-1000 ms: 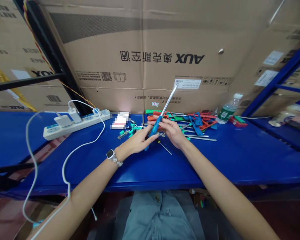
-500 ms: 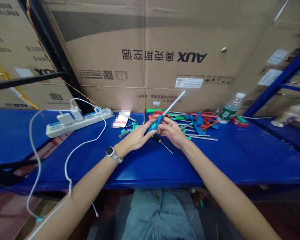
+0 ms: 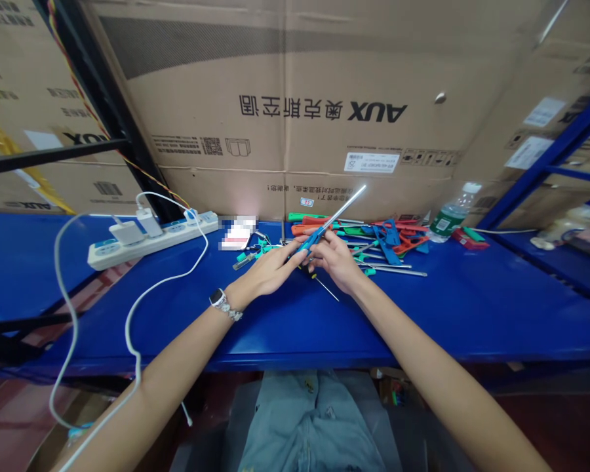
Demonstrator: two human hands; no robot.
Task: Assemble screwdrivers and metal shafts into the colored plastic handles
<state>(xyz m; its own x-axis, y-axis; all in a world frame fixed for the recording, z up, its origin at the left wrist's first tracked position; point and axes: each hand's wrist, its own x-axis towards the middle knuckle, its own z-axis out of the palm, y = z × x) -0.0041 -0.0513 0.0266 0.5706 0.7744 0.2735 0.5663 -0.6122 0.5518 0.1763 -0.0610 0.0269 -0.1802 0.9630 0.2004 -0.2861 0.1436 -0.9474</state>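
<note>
Between my hands is a screwdriver point(image 3: 345, 204) with a blue handle and a long bright shaft that points up and to the right. My left hand point(image 3: 278, 263) is closed on the lower part of the handle. With its fingers, my right hand point(image 3: 335, 259) grips the handle close to the shaft. Below them, a thin screwdriver point(image 3: 326, 288) with a dark and yellow handle lies on the blue table point(image 3: 295, 328). Behind my hands spreads a pile of tools with red, green and blue handles point(image 3: 386, 239); my hands hide part of it.
A white power strip point(image 3: 152, 240) with plugged-in chargers lies at the left, and its white cable point(image 3: 129, 321) loops over my left forearm. A water bottle point(image 3: 453, 213) stands at the right beside a small red box point(image 3: 471, 240). A large cardboard box point(image 3: 319, 72) rises behind the table.
The screwdriver's shaft has tipped slightly lower, and its handle has turned a little in my fingers. Both hands keep nearly the same place.
</note>
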